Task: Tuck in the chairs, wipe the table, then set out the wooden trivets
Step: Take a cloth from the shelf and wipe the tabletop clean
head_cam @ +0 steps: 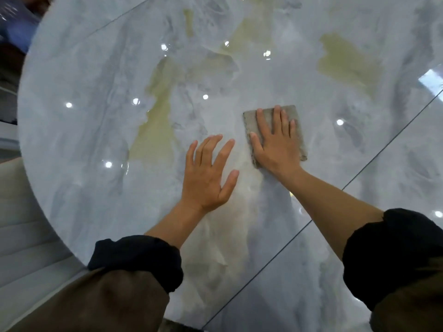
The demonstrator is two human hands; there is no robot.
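A glossy grey marble table (100, 97) with yellowish veins fills the view. A folded grey cloth (298, 130) lies flat near the table's middle. My right hand (275, 144) presses palm-down on the cloth with its fingers spread. Just to the left of the cloth, my left hand (207, 176) hovers flat over or rests on the bare marble, fingers apart and holding nothing. No trivets and no chairs are clearly in view.
The table's rounded edge (31, 178) curves down the left side. Beyond it lies a pale ribbed surface (26, 255), and something blue (16, 25) sits at the top left. A dark seam line (335, 195) crosses the tabletop at the right.
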